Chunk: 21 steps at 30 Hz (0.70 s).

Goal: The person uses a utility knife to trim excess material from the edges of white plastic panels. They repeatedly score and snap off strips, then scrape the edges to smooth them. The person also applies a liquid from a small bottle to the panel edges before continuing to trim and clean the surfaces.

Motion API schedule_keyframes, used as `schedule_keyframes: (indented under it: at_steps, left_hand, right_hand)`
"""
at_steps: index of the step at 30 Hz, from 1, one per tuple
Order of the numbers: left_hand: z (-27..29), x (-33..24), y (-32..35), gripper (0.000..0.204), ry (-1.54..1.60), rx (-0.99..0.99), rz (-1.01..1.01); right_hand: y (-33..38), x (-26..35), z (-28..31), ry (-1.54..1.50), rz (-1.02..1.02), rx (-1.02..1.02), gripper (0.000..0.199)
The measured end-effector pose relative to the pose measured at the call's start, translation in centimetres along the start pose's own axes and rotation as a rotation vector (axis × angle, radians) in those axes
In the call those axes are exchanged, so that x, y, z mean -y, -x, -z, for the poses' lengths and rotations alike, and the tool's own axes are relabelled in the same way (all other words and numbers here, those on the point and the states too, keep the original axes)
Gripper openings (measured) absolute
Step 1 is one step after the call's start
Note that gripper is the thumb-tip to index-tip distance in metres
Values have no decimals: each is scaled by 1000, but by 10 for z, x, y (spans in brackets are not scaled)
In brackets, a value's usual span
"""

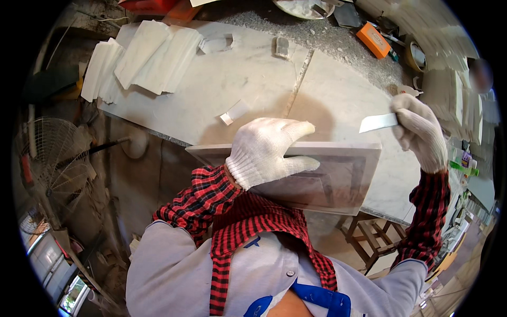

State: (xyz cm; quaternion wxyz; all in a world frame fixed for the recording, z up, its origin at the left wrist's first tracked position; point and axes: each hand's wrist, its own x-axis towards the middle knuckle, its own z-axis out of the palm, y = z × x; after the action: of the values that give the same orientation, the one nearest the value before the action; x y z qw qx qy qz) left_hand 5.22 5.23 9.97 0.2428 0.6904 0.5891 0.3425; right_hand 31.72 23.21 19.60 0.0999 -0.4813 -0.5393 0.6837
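Both hands wear white knitted gloves. My left hand (272,150) is at the upper edge of a framed stone panel (346,179), thumb and fingers spread apart with a gap between them. Whether the palm presses on the panel is hidden. The panel stands tilted between my apron and the table, its recessed face partly covered by that hand. Raised at the right, my right hand (420,127) pinches a thin, curved white strip (377,123) that sticks out to the left above the table. A small folded whitish piece (234,112) lies just beyond my left hand.
Thin white slabs (153,53) are stacked on the marble-topped table (227,68) at far left. A small worn block (281,47), orange box (373,40) and bowl (303,8) lie farther back. A wire fan (53,153) stands left, a wooden stool (372,238) below right.
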Motion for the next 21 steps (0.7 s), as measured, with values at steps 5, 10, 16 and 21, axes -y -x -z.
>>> schedule_keyframes:
  at_steps: [5, 10, 16, 21]
  left_hand:
    - [3, -1, -2, 57, 11, 26, 25]
    - [5, -3, -1, 57, -6, 63, 66]
    - [3, -1, -2, 57, 13, 21, 31]
    - [1, 0, -1, 58, 0, 20, 36]
  right_hand:
    - [-43, 8, -22, 55, -235, 352, 18]
    - [-54, 17, -35, 213, -303, 424, 17]
    - [-38, 15, -16, 219, -212, 445, 17]
    - [-22, 24, -17, 328, -213, 297, 17]
